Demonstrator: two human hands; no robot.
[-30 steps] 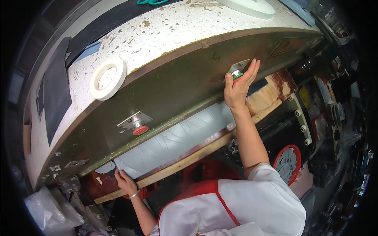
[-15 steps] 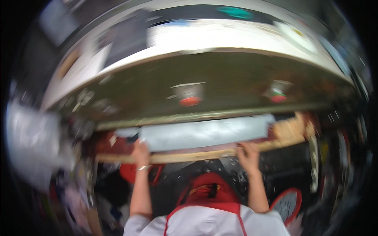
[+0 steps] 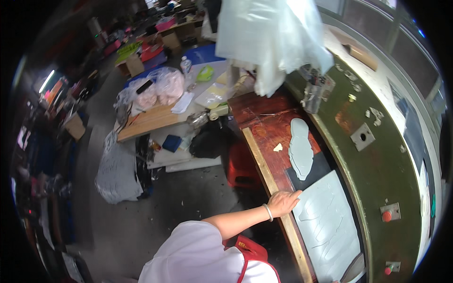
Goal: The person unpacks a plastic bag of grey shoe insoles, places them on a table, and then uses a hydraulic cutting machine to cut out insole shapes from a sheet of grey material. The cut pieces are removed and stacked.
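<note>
At the near left corner of a pale grey-blue sheet (image 3: 325, 221), my left hand (image 3: 283, 203) has its fingers closed on the edge, above the wooden rail. Outlines of shapes run across that sheet. Beyond it lies a small stack of grey sole-shaped pieces (image 3: 301, 148), partly on a black pad (image 3: 314, 170) on the reddish-brown board (image 3: 264, 122). By the sheet's lower end a dark curved object (image 3: 353, 269) shows; its kind I cannot make out. Only a sliver of my right hand (image 3: 335, 281) appears at the lower edge, its fingers hidden.
Along the board runs a green machine beam (image 3: 349, 141) with red buttons (image 3: 387, 216). Clear plastic sheeting (image 3: 276, 42) hangs at the top. A cluttered side table (image 3: 155, 120) holds bags and a bottle (image 3: 186, 65). A red stool (image 3: 241, 165) stands under the board.
My view has swung to the left, bringing the side table and the sole-shaped pieces into sight. My left hand stays at the sheet's left end; my right hand has nearly left the picture.
</note>
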